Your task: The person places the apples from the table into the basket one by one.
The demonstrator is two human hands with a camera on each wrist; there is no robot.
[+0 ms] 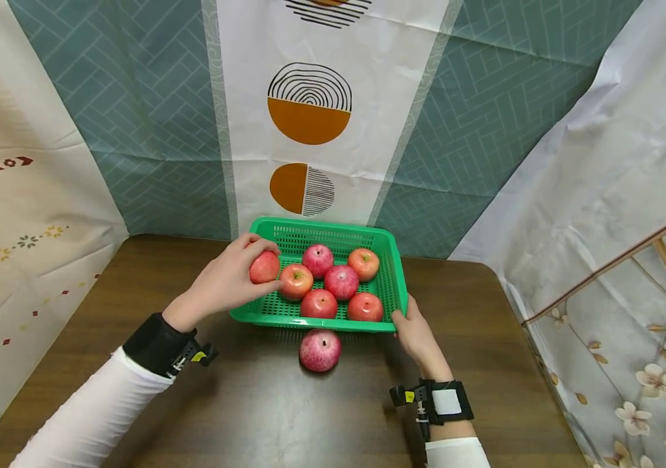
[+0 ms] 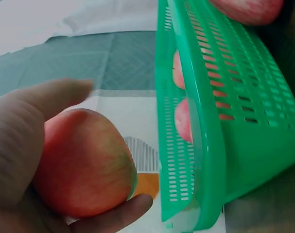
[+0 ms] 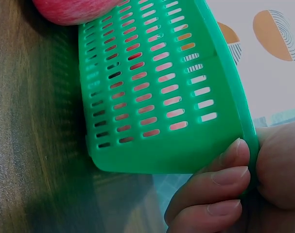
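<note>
My left hand point(image 1: 223, 281) grips a red apple point(image 1: 264, 267) above the left end of a green plastic basket point(image 1: 309, 322). In the left wrist view the held apple point(image 2: 86, 162) sits between thumb and fingers, beside the basket's rim point(image 2: 205, 145). Several red apples lie inside the basket, among them a yellowish-red apple point(image 1: 296, 281) near the left hand and another apple point(image 1: 365, 307) near the right. My right hand point(image 1: 417, 333) holds the basket's front right corner, its curled fingers point(image 3: 225, 208) under the rim in the right wrist view.
A darker, speckled red apple point(image 1: 320, 350) stands on the brown wooden table point(image 1: 274, 416), just outside the basket's front wall. Patterned cloth point(image 1: 163, 97) hangs directly behind the table, with more cloth on both sides.
</note>
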